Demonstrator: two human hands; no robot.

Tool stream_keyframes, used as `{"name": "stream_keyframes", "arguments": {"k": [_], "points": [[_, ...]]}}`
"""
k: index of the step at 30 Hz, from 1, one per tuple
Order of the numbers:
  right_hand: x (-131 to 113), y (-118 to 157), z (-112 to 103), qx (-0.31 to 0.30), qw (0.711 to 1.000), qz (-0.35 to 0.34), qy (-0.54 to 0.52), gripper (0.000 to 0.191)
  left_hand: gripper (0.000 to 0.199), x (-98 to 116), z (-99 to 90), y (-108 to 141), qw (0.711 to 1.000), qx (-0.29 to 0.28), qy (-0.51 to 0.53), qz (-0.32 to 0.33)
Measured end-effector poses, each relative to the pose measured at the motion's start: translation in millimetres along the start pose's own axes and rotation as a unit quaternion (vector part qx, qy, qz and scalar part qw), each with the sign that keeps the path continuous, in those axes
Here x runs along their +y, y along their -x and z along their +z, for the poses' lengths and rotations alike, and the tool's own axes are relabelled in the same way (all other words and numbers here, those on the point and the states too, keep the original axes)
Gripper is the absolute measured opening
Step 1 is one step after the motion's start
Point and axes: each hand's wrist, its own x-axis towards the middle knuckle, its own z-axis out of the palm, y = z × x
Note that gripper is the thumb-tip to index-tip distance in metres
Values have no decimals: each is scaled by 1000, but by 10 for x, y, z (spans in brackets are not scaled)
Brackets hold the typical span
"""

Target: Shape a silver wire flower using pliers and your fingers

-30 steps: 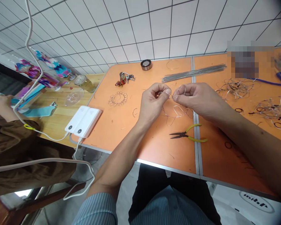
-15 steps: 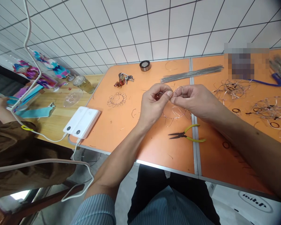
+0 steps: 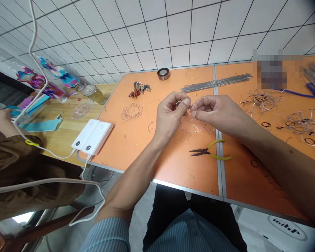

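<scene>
Thumb and forefinger of my left hand [image 3: 172,113] pinch a thin, looped metal wire [image 3: 179,104]. My right hand [image 3: 212,111] sits close beside it, its fingers closed on wire as well; the fingertips hide where the pieces meet. Below both hands, a round wire frame with loops [image 3: 195,130] shows above the orange table [image 3: 147,154]. Pliers with yellow handles [image 3: 204,152] lie nearer my body, jaws pointing left. To the left rests a flower-shaped wire ring [image 3: 131,112].
A bundle of straight wires [image 3: 216,83] and a roll of tape [image 3: 163,73] lie toward the wall. Keys [image 3: 140,89] are at the back left, near a white power bank [image 3: 92,136]. Tangled wire pieces [image 3: 304,120] spread right. Another person's arm [image 3: 1,122] shows far left.
My left hand has shifted slightly left, widening the gap between my fingertips. The wire loop in my left hand shows more clearly. The pliers and other table items stay put.
</scene>
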Motion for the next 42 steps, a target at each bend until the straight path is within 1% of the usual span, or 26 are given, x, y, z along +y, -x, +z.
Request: {"name": "stream_keyframes", "arguments": {"k": [6, 9, 14, 17, 22, 26, 28, 32, 34, 37, 39, 42], "points": [[5, 2, -10, 15, 1000, -17, 4, 12, 44, -10, 2, 2, 1000, 14, 5, 7], [-8, -2, -12, 22, 999, -25, -8, 16, 44, -9, -8, 4, 1000, 15, -8, 4], [-15, -10, -17, 9, 999, -40, -19, 21, 43, 13, -24, 5, 1000, 12, -15, 9], [-45, 6, -26, 1, 999, -33, -13, 22, 44, 31, -30, -2, 1000, 18, -8, 18], [-113, 44, -74, -3, 1000, -16, -7, 35, 43, 58, -35, -8, 999, 23, 8, 42], [-156, 64, -130, -21, 1000, -18, -13, 43, 41, 79, -52, -3, 999, 26, 5, 40], [-195, 77, -160, -23, 999, -21, -3, 43, 42, 90, -63, -10, 999, 26, 9, 39], [-270, 111, -243, 2, 999, -26, -22, 34, 46, 110, -78, -39, 998, 28, 22, 43], [-281, 126, -288, 16, 998, -48, -40, 28, 46, 121, -77, -45, 998, 29, 32, 42], [-270, 145, -328, 50, 991, -124, -31, 25, 40, 129, -69, -31, 998, 33, 48, 37], [-252, 156, -326, 89, 982, -168, -2, 20, 35, 122, -60, -12, 998, 35, 45, 33], [-203, 165, -280, 128, 966, -210, 85, 8, 33, 95, -42, 11, 999, 35, 24, 30]]}}
